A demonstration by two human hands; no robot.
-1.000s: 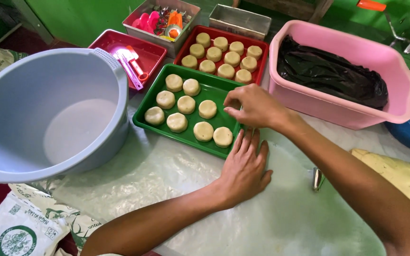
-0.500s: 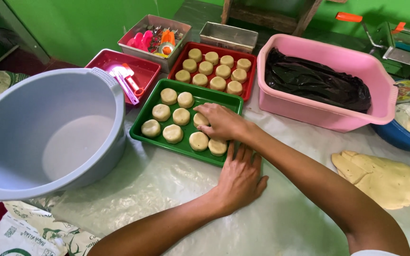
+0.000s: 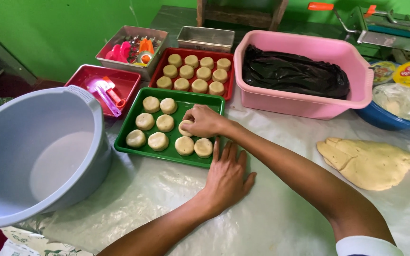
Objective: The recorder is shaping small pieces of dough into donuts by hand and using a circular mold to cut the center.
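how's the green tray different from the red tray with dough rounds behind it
The green tray lies nearest the hands; the red tray sits behind it, by the pink tub. The red tray is packed with eleven dough rounds in neat rows; the green tray shows about nine, with bare space at its right. The right hand rests on a round in the green tray; no hand touches the red one. Both hold pale, flat rounds of like size.
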